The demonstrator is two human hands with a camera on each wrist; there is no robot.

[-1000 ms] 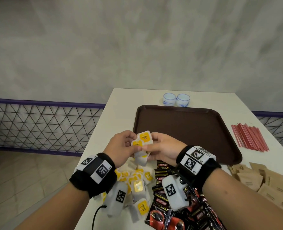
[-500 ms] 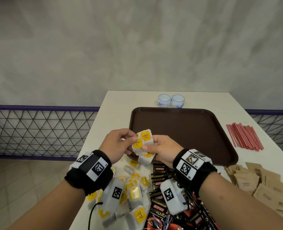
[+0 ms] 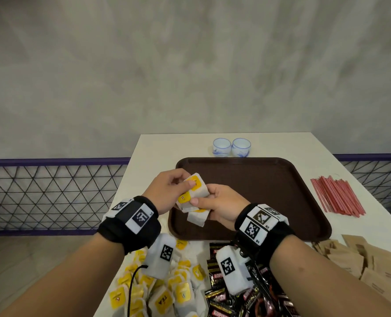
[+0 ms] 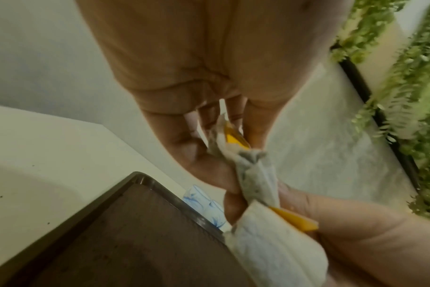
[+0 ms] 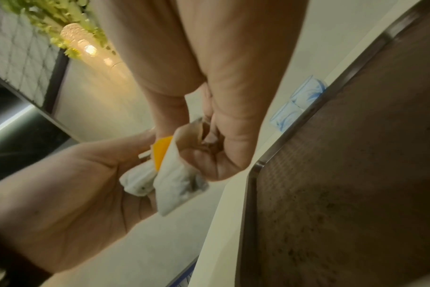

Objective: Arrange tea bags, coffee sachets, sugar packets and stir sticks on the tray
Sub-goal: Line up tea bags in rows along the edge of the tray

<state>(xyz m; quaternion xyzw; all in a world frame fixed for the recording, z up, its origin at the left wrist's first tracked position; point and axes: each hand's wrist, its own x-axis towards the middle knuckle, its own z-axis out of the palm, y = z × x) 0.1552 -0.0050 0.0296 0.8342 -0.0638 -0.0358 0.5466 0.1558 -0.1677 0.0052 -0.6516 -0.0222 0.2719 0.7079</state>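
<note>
Both hands hold a small bundle of white tea bags with yellow tags [image 3: 194, 195] just above the near-left corner of the brown tray [image 3: 258, 191]. My left hand [image 3: 185, 183] pinches the top bag [image 4: 233, 139] by its tag end. My right hand [image 3: 201, 200] grips the lower bags [image 5: 179, 174] from the right, fingers curled round them. One bag hangs below the bundle [image 3: 198, 219]. The tray holds nothing else. A pile of loose tea bags [image 3: 167, 294] lies on the table under my left wrist.
Black coffee sachets [image 3: 235, 303] lie beside the tea pile, brown sugar packets [image 3: 361, 259] at the near right, red stir sticks [image 3: 336, 195] right of the tray. Two small blue-white cups [image 3: 231, 146] stand behind the tray. The table's left edge drops to a floor and mesh railing.
Both hands have carried the tea bag bundle forward from above the pile to over the tray's near-left corner. The grip on the bags has shifted slightly.
</note>
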